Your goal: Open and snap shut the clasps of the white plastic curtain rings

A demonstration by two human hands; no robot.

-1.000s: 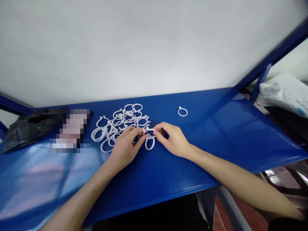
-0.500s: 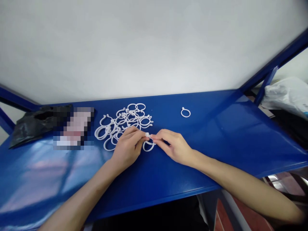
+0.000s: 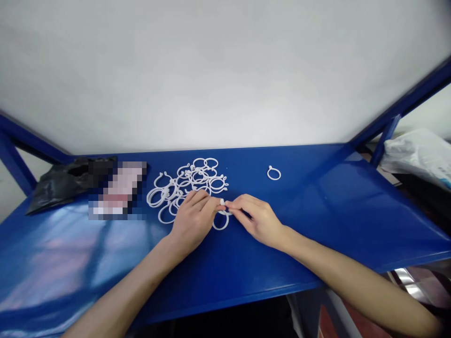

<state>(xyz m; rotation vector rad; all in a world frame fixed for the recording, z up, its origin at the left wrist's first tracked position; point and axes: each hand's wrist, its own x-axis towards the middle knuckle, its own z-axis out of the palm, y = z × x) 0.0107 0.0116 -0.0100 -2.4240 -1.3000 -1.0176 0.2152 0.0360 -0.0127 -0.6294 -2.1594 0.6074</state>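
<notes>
Between my two hands is a white curtain ring (image 3: 220,228) with a small knob at its top. My left hand (image 3: 196,217) pinches the ring near that knob with thumb and forefinger. From the other side, my right hand (image 3: 259,218) is closed on the same spot, its fingertips almost meeting the left ones. The fingers partly hide the ring's upper part. Behind and left of my left hand lies a loose pile of similar white rings (image 3: 169,193), several with small eyelets. One single white ring (image 3: 274,174) rests apart, farther back on the right.
The blue table (image 3: 317,211) runs up to a pale wall. A black plastic bag (image 3: 52,188) and a blurred-out flat object (image 3: 121,188) lie at the left. Blue frame bars (image 3: 389,136) rise at both sides. A clear plastic bag (image 3: 416,150) sits beyond the right edge.
The camera view has shifted slightly, so everything appears a little lower and to the right. Both hands keep their pinch on the ring, with only a slight change in finger position.
</notes>
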